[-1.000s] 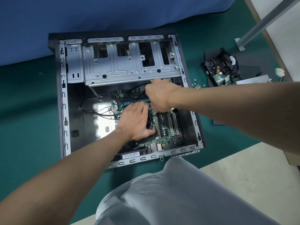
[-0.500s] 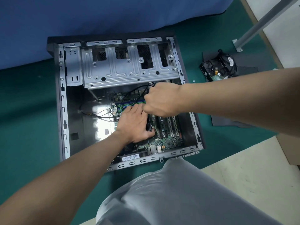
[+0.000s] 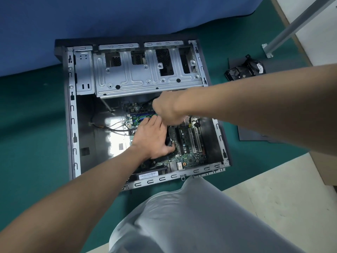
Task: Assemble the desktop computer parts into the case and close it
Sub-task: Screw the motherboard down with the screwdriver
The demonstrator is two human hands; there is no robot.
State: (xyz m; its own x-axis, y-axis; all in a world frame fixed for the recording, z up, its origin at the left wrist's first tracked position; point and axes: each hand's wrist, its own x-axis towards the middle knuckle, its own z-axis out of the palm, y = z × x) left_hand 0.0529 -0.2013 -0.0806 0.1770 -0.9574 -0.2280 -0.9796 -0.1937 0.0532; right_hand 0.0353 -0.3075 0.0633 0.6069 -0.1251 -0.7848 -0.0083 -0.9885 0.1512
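Green mat carries open case, centre. Left hand stays flat, fingers together, on motherboard; right hand, fisted, has edged left. Seating step ongoing.

I see the case as bare, dull-grey stamped metal, its floor glossy; the mat looks matt green felt.

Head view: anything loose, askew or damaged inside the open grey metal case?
Nothing looks damaged. The green motherboard lies flat in the open grey metal case. Thin loose wires trail across the bare case floor, unrouted. The left hand and right hand hide the board's middle.
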